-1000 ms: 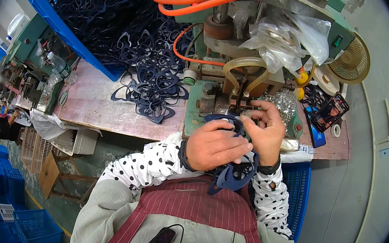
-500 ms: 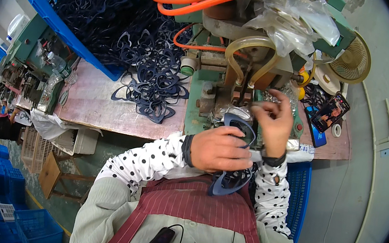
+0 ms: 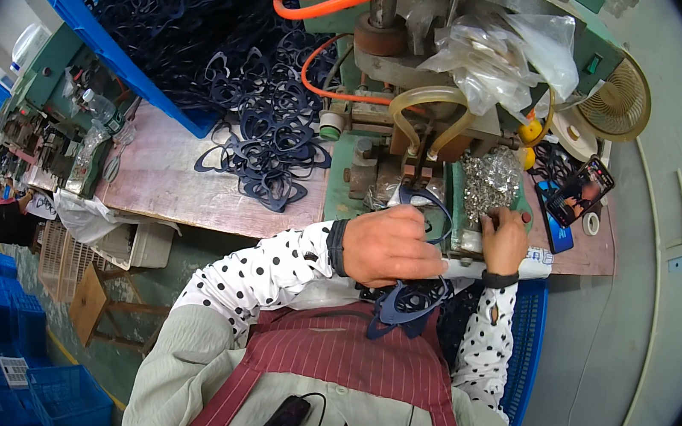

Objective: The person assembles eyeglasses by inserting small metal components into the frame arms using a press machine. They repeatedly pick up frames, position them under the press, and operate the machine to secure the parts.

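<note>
At the table's near edge, the left hand (image 3: 393, 244) has its fingers closed around a dark blue frame piece (image 3: 426, 211) before the green machine (image 3: 383, 158), while the right hand (image 3: 505, 239) pinches into crowded silver parts (image 3: 490, 177), little room between.

L hand (image 3: 393, 246) raised at chest height, back facing up, fingers curled shut in a grip, forearm bent in from lower left. R hand (image 3: 505, 239) stretched further fwd, palm down, fingertips pinched together, wrist straight.
</note>
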{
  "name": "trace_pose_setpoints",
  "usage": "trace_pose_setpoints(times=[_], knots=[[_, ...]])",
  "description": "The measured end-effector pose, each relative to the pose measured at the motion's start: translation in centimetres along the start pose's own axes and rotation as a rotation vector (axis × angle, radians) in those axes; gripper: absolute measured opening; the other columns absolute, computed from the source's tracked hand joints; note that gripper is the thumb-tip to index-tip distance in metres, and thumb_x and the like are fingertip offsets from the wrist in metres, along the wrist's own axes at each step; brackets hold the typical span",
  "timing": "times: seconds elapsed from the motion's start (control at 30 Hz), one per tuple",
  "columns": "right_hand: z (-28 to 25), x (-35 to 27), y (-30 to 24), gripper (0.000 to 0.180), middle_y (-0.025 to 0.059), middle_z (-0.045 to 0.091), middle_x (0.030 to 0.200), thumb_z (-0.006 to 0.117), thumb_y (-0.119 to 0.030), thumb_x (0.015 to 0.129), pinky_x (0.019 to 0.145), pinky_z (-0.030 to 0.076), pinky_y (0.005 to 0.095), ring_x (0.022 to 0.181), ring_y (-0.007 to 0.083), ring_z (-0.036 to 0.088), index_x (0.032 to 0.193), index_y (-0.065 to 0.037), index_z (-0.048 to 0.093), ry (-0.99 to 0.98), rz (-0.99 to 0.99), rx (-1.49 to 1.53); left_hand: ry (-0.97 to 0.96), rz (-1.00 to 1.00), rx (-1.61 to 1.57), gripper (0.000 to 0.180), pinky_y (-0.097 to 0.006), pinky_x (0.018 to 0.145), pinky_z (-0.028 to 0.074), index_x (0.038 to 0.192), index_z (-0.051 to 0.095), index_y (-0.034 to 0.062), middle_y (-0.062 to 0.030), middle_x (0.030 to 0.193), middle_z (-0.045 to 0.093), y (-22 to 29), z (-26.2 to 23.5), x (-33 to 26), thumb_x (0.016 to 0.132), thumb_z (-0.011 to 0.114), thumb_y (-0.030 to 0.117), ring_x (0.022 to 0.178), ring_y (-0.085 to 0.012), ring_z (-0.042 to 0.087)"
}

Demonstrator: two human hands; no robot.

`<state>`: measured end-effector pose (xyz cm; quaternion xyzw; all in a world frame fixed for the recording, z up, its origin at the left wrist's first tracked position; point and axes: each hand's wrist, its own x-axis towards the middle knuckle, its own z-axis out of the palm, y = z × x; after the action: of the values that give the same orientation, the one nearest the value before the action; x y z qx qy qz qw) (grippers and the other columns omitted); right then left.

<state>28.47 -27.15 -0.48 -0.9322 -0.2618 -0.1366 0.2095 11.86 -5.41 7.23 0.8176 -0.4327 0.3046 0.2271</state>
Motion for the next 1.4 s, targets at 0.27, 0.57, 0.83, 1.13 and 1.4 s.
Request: trace_pose_setpoints(times=[0.27, 0.57, 0.83, 1.13, 1.4], knots=[[2.0, 1.1, 1.8, 0.017, 0.0120, 0.068, 0.080, 0.062, -0.021, 0.091, 0.066, 0.050, 0.0374, 0.073, 0.0283, 0.066, 0.097, -0.006, 0.066, 0.103, 0.182, 0.420, 0.176, -0.110, 0.418, 0.043, -0.052, 0.097, 0.032, 0.108, 0.067, 0.0212, -0.0039, 0.124, 0.062, 0.8, -2.1, -3.6, 0.092, 0.049, 0.057, 0.108, -0.0213, 0.058], [1.6, 0.8, 0.3, 0.013, 0.0114, 0.070, 0.083, 0.066, -0.016, 0.088, 0.067, 0.051, 0.0336, 0.074, 0.0232, 0.068, 0.097, -0.006, 0.068, 0.257, 0.174, 0.456, 0.044, -1.507, 1.133, 0.035, -0.062, 0.100, 0.025, 0.107, 0.066, 0.0163, -0.0110, 0.140, 0.046, -9.5, -4.4, -19.3, 0.073, 0.067, 0.021, 0.131, -0.0318, 0.039], [2.2, 0.8, 0.9, 0.011, 0.0083, 0.069, 0.080, 0.068, -0.010, 0.086, 0.066, 0.050, 0.0303, 0.070, 0.0179, 0.065, 0.095, -0.006, 0.068, 0.245, 0.219, 0.559, -0.154, -0.920, 0.625, 0.028, -0.053, 0.105, 0.024, 0.103, 0.069, 0.0163, -0.0013, 0.137, 0.053, -4.3, -7.8, -20.9, 0.075, 0.070, 0.020, 0.121, -0.0270, 0.049], [-2.0, 1.6, -5.1, 0.020, 0.0062, 0.070, 0.092, 0.067, -0.002, 0.082, 0.068, 0.047, 0.0240, 0.073, 0.0108, 0.058, 0.101, -0.001, 0.072, 0.102, 0.126, 0.838, 0.463, -0.738, 0.689, 0.018, -0.040, 0.070, 0.044, 0.089, 0.063, 0.0068, -0.0086, 0.084, 0.065, 0.0, -8.9, -9.6, 0.073, 0.071, 0.002, 0.075, -0.0311, 0.057], [-6.5, 0.3, -12.1, 0.024, 0.0016, 0.068, 0.084, 0.070, 0.000, 0.077, 0.055, 0.034, 0.0184, 0.062, 0.0020, 0.044, 0.102, -0.002, 0.072, -0.128, 0.019, 1.127, 0.228, -0.231, 0.529, 0.041, -0.038, 0.084, 0.047, 0.112, 0.066, 0.0100, -0.0028, 0.102, 0.067, 3.4, -2.1, -0.1, 0.072, 0.067, 0.014, 0.084, -0.0181, 0.062]])
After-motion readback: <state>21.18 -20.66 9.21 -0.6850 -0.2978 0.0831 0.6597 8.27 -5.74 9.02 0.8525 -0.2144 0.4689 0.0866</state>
